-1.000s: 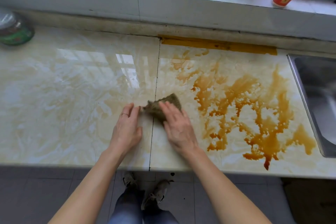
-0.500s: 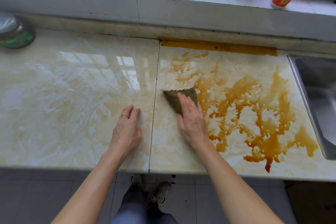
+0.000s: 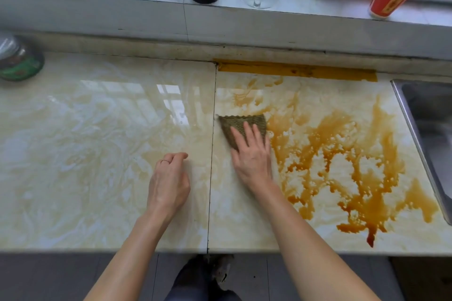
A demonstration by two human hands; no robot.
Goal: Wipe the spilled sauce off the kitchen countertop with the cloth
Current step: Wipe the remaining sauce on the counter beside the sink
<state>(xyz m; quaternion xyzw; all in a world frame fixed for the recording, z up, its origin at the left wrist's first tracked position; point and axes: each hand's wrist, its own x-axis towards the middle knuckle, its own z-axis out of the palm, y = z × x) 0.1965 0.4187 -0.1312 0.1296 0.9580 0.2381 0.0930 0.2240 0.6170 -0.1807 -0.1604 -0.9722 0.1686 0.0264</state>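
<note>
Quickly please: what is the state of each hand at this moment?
Left hand: closed, fingers curled, holding nothing, resting on the countertop.
Right hand: open, straight fingers pressing the cloth.

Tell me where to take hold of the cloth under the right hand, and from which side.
Probably the far-left corner of the cloth, pinched from above, coming in from the left. It lies flat on the countertop, the right hand covers its near part, and its right edge meets the sauce. That corner is bare and on the clean side.
</note>
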